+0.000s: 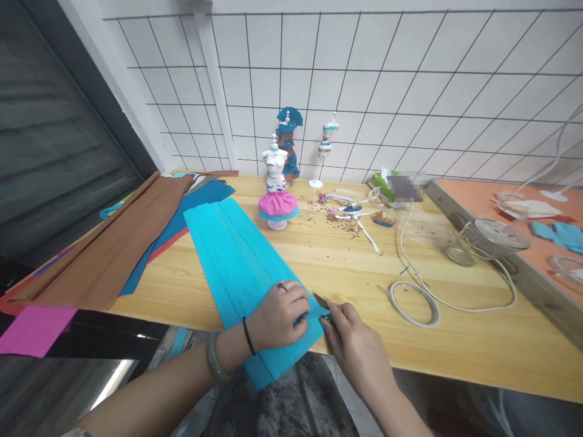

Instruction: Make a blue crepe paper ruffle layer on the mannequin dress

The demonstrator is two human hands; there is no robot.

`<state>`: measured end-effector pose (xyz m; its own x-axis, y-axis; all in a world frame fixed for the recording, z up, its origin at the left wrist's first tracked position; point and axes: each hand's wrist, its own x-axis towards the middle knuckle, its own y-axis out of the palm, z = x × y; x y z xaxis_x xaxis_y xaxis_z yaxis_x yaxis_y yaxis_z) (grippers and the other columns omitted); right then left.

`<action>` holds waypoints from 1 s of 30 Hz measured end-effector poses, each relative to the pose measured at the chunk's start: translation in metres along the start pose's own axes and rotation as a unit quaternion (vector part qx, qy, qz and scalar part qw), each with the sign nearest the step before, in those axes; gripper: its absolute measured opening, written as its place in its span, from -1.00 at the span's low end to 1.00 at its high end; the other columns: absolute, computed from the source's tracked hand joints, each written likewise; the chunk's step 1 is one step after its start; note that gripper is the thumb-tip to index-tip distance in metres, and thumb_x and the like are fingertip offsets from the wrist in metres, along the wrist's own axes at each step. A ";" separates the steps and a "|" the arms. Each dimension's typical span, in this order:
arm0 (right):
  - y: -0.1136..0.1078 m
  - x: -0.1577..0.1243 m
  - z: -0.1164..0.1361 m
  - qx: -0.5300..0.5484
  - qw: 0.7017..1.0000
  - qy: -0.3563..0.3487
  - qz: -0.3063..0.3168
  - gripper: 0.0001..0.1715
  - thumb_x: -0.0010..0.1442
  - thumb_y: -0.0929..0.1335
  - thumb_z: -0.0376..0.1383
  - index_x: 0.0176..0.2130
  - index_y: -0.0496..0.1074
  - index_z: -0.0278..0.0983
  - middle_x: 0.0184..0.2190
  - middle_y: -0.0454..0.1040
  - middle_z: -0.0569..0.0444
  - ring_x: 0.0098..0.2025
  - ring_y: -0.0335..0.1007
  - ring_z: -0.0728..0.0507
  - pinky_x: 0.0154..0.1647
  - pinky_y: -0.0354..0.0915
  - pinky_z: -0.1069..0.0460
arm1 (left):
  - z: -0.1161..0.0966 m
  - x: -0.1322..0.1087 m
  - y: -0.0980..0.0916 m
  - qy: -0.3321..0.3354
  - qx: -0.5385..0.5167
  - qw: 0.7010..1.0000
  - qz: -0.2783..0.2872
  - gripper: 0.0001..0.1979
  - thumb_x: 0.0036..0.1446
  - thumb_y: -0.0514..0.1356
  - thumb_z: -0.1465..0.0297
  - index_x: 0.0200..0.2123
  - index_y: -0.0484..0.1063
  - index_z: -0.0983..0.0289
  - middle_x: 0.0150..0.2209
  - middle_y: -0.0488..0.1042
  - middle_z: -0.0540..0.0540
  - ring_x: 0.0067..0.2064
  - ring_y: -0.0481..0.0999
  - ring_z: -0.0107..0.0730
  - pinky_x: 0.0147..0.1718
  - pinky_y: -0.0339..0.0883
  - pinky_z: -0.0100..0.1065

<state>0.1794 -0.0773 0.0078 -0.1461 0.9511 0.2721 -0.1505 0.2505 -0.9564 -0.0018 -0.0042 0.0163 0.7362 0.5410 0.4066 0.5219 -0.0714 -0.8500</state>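
Note:
A long sheet of turquoise crepe paper (246, 261) lies slantwise on the table, its near end hanging over the front edge. My left hand (282, 312) rests on it with curled fingers, gripping the paper near its right edge. In my right hand (357, 343) is a pair of dark scissors (321, 301), their blades apart with the paper's right edge between them. Fingers hide the scissors' handles. Beyond the sheet stands a small white dress form (276, 167) wearing a pink and blue paper skirt (277, 205).
Brown crepe paper (109, 243) and blue sheets (166, 227) are piled at left. Two more small mannequins stand behind, one in a blue and brown dress (286, 142). Paper scraps (341, 218), a tape roll (414, 303) and a white cord (483, 308) lie to the right.

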 end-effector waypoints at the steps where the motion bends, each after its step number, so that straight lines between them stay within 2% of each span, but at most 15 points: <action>1: 0.001 0.000 0.000 -0.003 1.000 -0.002 -0.002 -0.63 0.33 0.18 -0.24 0.00 0.41 -0.33 -0.33 0.47 0.01 -0.53 0.47 -0.07 -0.61 0.24 0.08 | 0.000 0.000 0.000 -0.001 0.002 1.000 0.001 -0.93 -0.04 0.08 0.53 -0.44 0.31 0.27 -0.32 0.42 0.11 -0.16 0.36 -0.25 -0.17 0.25 -0.23; 11: -0.001 0.000 0.000 -0.004 1.000 -0.004 -0.004 -0.65 0.33 0.17 -0.25 -0.04 0.43 -0.27 -0.36 0.46 0.04 -0.55 0.46 -0.04 -0.63 0.21 0.10 | 0.001 -0.001 0.003 -0.012 0.005 1.000 0.015 -0.93 -0.05 0.09 0.52 -0.44 0.31 0.26 -0.32 0.39 0.11 -0.17 0.34 -0.24 -0.16 0.25 -0.22; 23: -0.002 0.004 0.002 -0.021 1.000 -0.007 0.000 -0.65 0.29 0.24 -0.25 0.01 0.41 -0.32 -0.34 0.45 0.04 -0.54 0.48 -0.09 -0.63 0.24 0.06 | 0.001 -0.001 0.001 -0.005 0.012 1.000 0.016 -0.95 -0.02 0.09 0.51 -0.44 0.29 0.27 -0.30 0.39 0.12 -0.16 0.34 -0.25 -0.15 0.26 -0.22; 30: 0.000 0.003 0.001 -0.022 1.000 -0.012 0.000 -0.63 0.33 0.19 -0.25 0.01 0.41 -0.32 -0.33 0.46 0.02 -0.53 0.48 -0.08 -0.62 0.24 0.07 | 0.000 0.000 0.001 -0.007 -0.007 1.000 0.005 -0.93 -0.04 0.08 0.52 -0.45 0.31 0.26 -0.30 0.41 0.12 -0.17 0.36 -0.24 -0.15 0.26 -0.21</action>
<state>0.1781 -0.0745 0.0086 -0.1706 0.9466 0.2734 -0.1079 0.2579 -0.9601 -0.0010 -0.0042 0.0151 0.7358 0.5519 0.3925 0.5200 -0.0891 -0.8495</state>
